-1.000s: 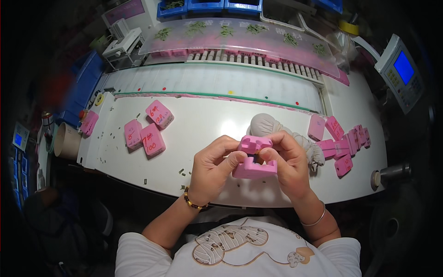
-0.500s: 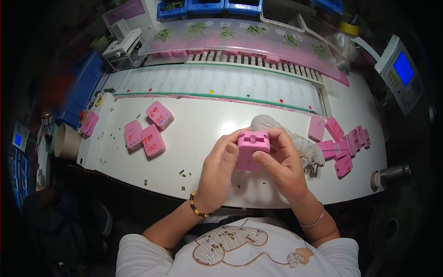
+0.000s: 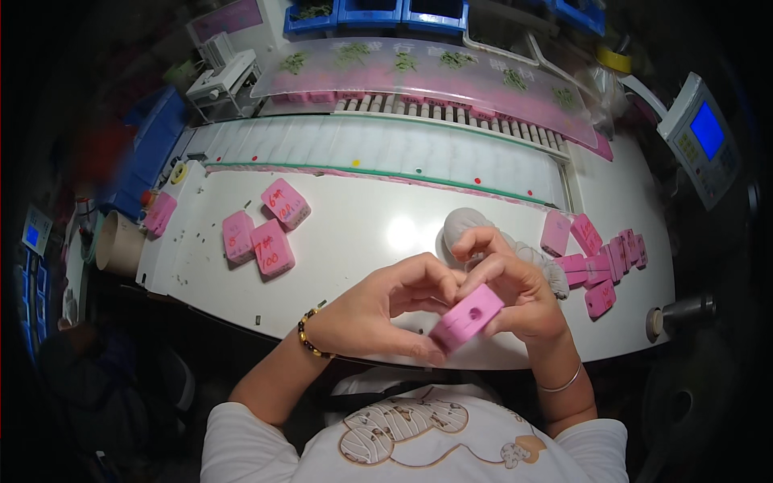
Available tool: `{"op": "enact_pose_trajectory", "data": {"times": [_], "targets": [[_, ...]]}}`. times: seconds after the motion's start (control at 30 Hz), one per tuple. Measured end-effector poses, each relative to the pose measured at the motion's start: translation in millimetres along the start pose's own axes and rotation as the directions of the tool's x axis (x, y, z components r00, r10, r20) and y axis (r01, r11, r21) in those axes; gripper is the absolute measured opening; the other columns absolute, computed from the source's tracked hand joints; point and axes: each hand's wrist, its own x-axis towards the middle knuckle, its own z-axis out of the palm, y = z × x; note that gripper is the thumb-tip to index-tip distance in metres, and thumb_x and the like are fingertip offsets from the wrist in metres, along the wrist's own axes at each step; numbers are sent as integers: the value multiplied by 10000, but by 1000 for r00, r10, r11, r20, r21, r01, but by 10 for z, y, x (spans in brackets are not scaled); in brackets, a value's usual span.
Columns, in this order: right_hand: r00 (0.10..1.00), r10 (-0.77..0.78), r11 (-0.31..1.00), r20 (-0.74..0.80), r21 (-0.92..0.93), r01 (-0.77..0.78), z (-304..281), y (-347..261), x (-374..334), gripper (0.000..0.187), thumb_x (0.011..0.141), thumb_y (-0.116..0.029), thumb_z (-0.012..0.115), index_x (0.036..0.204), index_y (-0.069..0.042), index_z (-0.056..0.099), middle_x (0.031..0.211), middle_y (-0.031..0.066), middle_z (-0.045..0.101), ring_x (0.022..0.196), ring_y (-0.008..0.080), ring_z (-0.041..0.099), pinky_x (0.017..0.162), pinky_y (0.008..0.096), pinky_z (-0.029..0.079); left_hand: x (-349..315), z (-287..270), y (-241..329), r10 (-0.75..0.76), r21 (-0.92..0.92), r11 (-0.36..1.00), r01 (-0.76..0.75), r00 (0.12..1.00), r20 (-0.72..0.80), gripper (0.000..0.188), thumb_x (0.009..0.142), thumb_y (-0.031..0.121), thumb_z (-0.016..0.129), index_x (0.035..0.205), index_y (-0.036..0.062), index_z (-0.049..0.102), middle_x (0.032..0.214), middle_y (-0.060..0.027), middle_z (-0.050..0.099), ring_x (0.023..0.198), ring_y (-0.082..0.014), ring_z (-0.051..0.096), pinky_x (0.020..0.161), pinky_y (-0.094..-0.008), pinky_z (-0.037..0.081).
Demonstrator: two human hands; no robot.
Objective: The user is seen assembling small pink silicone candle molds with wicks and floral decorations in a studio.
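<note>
A pink rubber mould [image 3: 465,320] is tilted between my two hands just over the table's near edge, a round hole showing in one of its faces. My left hand [image 3: 374,310] grips its left end, thumb below and fingers curled above. The fingers of my right hand [image 3: 527,294] close on its right end. Behind my right hand lies a greyish-white tied cloth bundle [image 3: 465,225], partly hidden by the fingers.
Three marked pink blocks [image 3: 274,248] sit on the table's left. More pink blocks [image 3: 573,270] cluster at the right. A white glossy strip [image 3: 386,149] runs across the back, before rollers [image 3: 439,113] and a clear sheet [image 3: 475,76] bearing green pieces. Panels with blue screens [image 3: 707,133] flank the table.
The mould has come down and nearer to me and been turned, so a face with a round hole now shows. Both hands have shifted their grip on it. The view has moved slightly.
</note>
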Motion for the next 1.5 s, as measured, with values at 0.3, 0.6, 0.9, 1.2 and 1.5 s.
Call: {"op": "enact_pose_trajectory", "data": {"times": [0.3,0.6,0.9,1.2,1.5], "targets": [[936,220,777,-274,-531,-337,8,-41,-145,295,852,-115,758,1125,-41,674,1025,54,655,786,113,607,667,257,488,443,-1196,383,267,708,622,334,760,-593,408,729,187,873,1030,35,643,992,-32,659,893,-108,637,788,-259,516],[864,503,662,-19,-635,-399,123,-18,-362,147,869,-142,733,908,-10,681,796,91,655,711,156,623,663,293,501,729,-2219,378,520,726,96,681,587,-620,512,720,422,825,992,16,674,1043,-181,682,1014,-327,649,910,-404,511],[926,363,741,-104,-570,-354,269,51,-171,188,858,-71,739,1015,6,670,964,78,636,835,144,640,699,265,527,303,-1922,838,500,800,147,581,655,-567,587,847,501,731,1123,-13,668,1108,-172,659,1019,-292,634,913,-380,496],[942,306,813,-135,-477,-333,273,47,-130,207,857,-27,718,1056,4,670,1002,79,625,893,149,643,717,250,532,-445,-1319,672,129,729,-228,645,762,-634,894,673,435,803,1386,6,477,1272,-204,559,1203,-350,527,1043,-424,428],[858,480,870,-183,224,-439,316,192,-145,546,1061,-216,494,1518,4,292,1396,136,506,1192,190,572,929,336,528,8,-323,232,387,962,188,-197,915,112,720,736,142,806,1370,31,483,1181,-165,600,1087,-342,585,943,-423,487]]}}
